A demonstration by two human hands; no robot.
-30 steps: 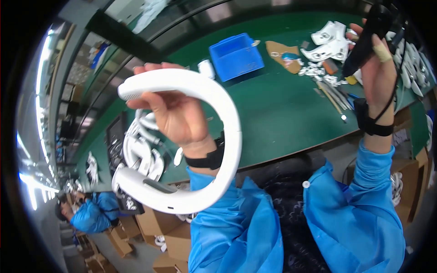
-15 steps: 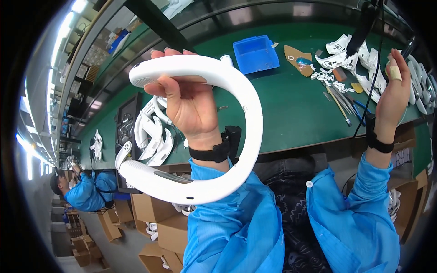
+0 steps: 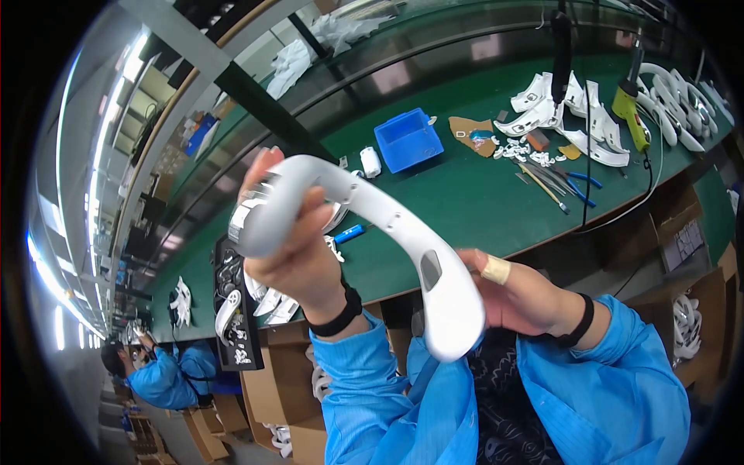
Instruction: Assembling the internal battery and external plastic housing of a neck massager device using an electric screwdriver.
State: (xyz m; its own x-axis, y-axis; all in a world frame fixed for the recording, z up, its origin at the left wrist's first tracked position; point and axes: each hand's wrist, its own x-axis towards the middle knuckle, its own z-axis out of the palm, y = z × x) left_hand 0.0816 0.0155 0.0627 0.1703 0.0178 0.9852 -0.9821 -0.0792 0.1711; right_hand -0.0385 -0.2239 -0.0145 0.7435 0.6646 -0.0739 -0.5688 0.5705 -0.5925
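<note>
A white neck fan (image 3: 403, 229), a curved band with a grey inset, hangs in front of me at the table's near edge. My left hand (image 3: 298, 252) is closed around its upper left end, slightly blurred by motion. At the lower right end, my right hand (image 3: 527, 298) lies against the fan, its thumb at the edge and its other fingers mostly hidden behind it. A tan bandage wraps a digit of that hand. Beyond my left hand, more white curved parts (image 3: 275, 306) lie partly covered beside a black tray (image 3: 246, 329).
A blue bin (image 3: 409, 141) stands on the green table (image 3: 480, 209). To its right are small white pieces (image 3: 523, 149), tweezers, blue-handled pliers (image 3: 583, 186), white shells (image 3: 542, 108) and a yellow-green power tool (image 3: 632, 116). Cardboard boxes (image 3: 283, 380) sit below; a co-worker (image 3: 167, 376) is at far left.
The neck fan has been turned over and swung, so its free end now points lower right. My right hand has come in from the far right to that end. The view has shifted.
</note>
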